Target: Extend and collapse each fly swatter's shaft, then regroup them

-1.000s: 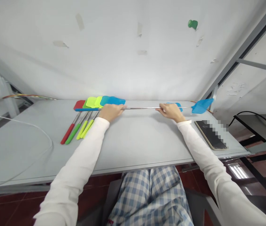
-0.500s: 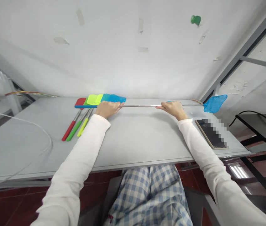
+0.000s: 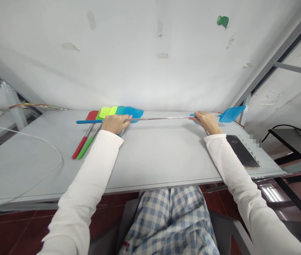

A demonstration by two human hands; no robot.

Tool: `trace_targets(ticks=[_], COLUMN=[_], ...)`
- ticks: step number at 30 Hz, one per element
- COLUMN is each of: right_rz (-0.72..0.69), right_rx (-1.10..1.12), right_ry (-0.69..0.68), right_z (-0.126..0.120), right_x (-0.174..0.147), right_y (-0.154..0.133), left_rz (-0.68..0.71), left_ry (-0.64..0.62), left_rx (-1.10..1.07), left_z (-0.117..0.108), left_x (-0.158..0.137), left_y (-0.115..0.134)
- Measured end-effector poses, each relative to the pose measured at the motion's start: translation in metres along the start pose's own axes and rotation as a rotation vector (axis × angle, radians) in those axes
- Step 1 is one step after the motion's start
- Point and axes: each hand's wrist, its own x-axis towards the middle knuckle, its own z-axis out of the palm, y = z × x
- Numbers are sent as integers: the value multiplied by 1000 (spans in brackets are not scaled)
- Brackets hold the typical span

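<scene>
A blue fly swatter point(image 3: 163, 118) with a long thin metal rod is held roughly level above the table. My left hand point(image 3: 115, 124) is closed round the rod by the blue handle, which sticks out to the left. Nearer the blue mesh head, my right hand point(image 3: 206, 122) grips the rod with bent fingers. Behind and below my left hand lies an overlapping row of fly swatters: a red one point(image 3: 92, 115), yellow-green ones point(image 3: 105, 112) and a blue one point(image 3: 134, 114). Another blue piece point(image 3: 195, 119) shows partly behind my right hand.
A phone point(image 3: 242, 150) lies on the grey table point(image 3: 161, 159) by my right forearm. At left a white cable point(image 3: 50, 145) loops over the tabletop. The white wall point(image 3: 150, 78) rises behind the table, with a metal frame post point(image 3: 278, 60) at right.
My hands have moved apart, the left one leftward and the right one rightward. The swatter's handle has shifted left, and its head has moved left and turned, looking narrower.
</scene>
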Motion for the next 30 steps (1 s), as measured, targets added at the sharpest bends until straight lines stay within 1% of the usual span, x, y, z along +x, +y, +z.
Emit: trace_targets(ticks=[2,4,7,9,12,18,25,30], right_rz=[63,161,271,281,236,80,53,-8], right_rx=[-20,-56,-114,-135,-146,-124,-107,-71], right_ry=[28,41,11,-19,-59,-137,-203,-247], right_z=[3,6,9,9,10,9,-3,-14], right_x=[-3,-5,-6,-6,-6,-2,-1,-1], right_y=[15,24,25,19,4,-27,-48,-75], left_rz=[-50,-88,-102,-101,-97,37,86,114], left_ry=[-9,-24,-38,-20,-4,-56,-103,-117], left_rx=[2,7,46,88,115,69,57,-46], left_z=[0,0,0,-1,-3,-9,-8,-14], left_x=[0,-1,-2,-3,-4,-1,0,-10], left_y=[-8,-14,-19,-21,-18,15,41,81])
